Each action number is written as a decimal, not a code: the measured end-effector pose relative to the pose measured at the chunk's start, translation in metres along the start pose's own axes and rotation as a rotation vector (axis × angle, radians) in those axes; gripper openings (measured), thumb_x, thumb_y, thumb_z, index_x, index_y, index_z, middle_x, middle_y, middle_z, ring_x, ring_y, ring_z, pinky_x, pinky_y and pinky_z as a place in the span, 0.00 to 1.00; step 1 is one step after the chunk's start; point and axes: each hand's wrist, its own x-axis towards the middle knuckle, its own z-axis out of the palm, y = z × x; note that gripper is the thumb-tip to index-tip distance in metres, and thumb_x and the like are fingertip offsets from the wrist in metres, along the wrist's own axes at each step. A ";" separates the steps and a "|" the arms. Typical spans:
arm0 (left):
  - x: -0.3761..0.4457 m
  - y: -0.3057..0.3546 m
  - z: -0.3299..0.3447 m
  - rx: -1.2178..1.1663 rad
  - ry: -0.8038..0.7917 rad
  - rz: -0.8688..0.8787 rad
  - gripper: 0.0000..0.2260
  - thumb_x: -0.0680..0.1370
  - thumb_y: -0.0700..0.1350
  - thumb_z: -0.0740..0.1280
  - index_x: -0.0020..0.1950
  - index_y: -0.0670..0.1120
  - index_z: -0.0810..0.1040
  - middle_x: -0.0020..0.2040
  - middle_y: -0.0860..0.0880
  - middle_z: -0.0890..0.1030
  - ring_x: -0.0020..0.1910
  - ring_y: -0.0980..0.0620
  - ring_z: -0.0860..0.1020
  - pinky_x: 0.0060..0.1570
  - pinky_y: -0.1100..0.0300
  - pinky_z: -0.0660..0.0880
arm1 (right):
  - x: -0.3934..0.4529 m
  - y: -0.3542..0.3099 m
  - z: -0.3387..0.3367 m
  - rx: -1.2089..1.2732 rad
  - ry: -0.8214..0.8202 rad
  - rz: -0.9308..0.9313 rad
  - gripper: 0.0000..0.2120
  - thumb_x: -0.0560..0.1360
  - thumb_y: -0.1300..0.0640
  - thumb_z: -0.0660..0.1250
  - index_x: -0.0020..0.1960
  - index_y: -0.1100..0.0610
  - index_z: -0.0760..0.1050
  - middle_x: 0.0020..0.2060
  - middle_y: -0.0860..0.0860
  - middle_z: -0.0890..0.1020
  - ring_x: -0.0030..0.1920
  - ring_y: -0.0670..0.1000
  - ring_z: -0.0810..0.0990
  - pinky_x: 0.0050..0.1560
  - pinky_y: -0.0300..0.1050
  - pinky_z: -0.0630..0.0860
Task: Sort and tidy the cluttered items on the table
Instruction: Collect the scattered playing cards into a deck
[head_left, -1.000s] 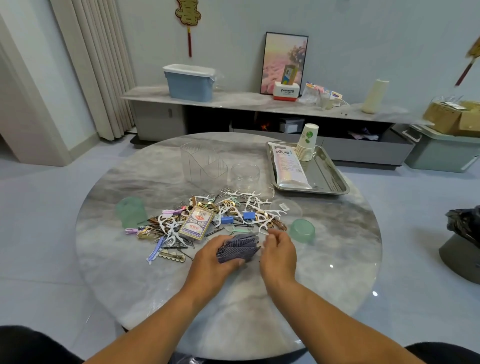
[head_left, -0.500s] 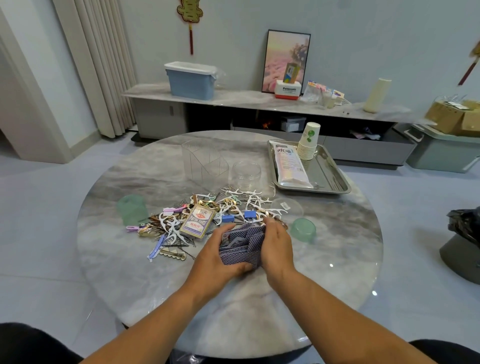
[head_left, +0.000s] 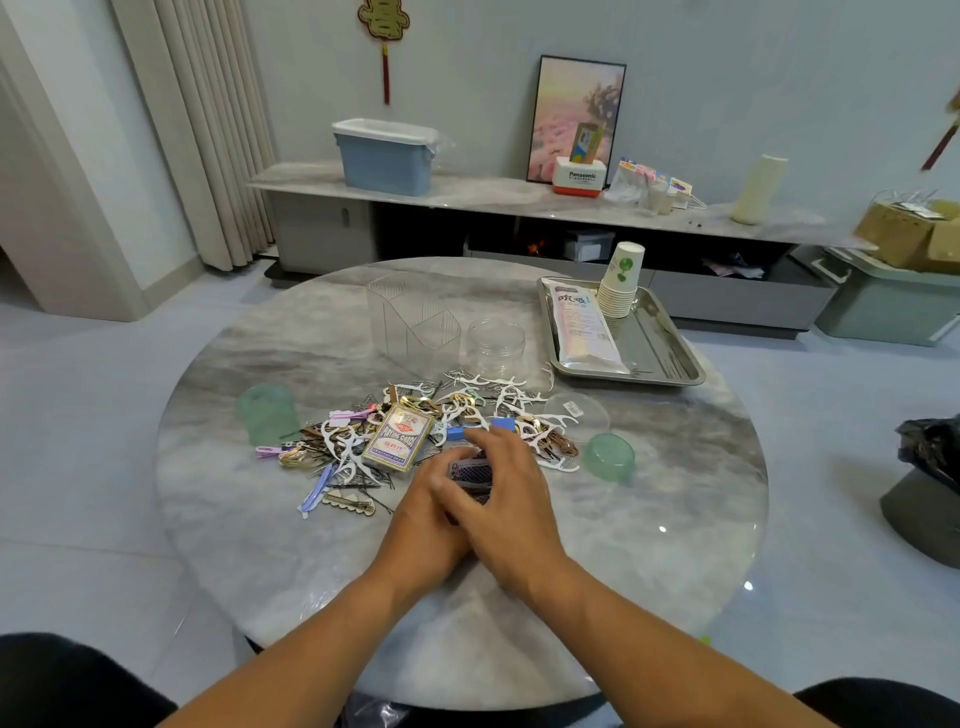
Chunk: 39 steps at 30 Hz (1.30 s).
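Observation:
Both my hands hold a stack of blue-backed playing cards (head_left: 470, 473) just above the round marble table (head_left: 260, 545). My left hand (head_left: 423, 525) cups the stack from below and the left. My right hand (head_left: 506, 499) lies over it, fingers curled round its top edge, so most of the cards are hidden. Just beyond my hands lies the card box (head_left: 399, 436) in a heap of white floss picks (head_left: 511, 397), hair clips (head_left: 348, 503) and bobby pins.
A clear divided holder (head_left: 413, 327) and a clear round jar (head_left: 496, 345) stand behind the heap. A green cup (head_left: 267, 413) is at the left, a green lid (head_left: 609, 457) at the right. A steel tray (head_left: 670, 358) holds paper cups (head_left: 621, 283) and a packet.
The fanned cards have been squared into a tight stack. My right hand moved left over the stack and now covers it, overlapping my left hand.

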 end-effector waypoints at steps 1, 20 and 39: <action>0.000 0.000 -0.001 0.014 0.010 -0.008 0.32 0.65 0.39 0.78 0.65 0.59 0.75 0.62 0.55 0.79 0.61 0.57 0.80 0.62 0.53 0.77 | 0.001 0.001 0.001 0.063 0.036 0.030 0.21 0.74 0.41 0.68 0.66 0.44 0.73 0.62 0.41 0.73 0.64 0.42 0.73 0.66 0.43 0.71; 0.000 0.002 -0.004 0.000 -0.035 -0.073 0.29 0.68 0.46 0.82 0.65 0.62 0.76 0.56 0.59 0.83 0.55 0.58 0.82 0.59 0.51 0.79 | 0.028 0.030 -0.014 0.443 0.182 0.691 0.08 0.81 0.62 0.61 0.52 0.52 0.78 0.49 0.52 0.83 0.48 0.52 0.82 0.49 0.50 0.81; -0.001 0.000 -0.002 0.106 -0.013 0.008 0.33 0.65 0.48 0.82 0.67 0.61 0.74 0.61 0.64 0.76 0.60 0.64 0.75 0.61 0.63 0.74 | 0.022 0.024 -0.017 0.240 0.159 0.475 0.15 0.84 0.53 0.55 0.52 0.56 0.79 0.47 0.51 0.82 0.50 0.54 0.78 0.52 0.50 0.73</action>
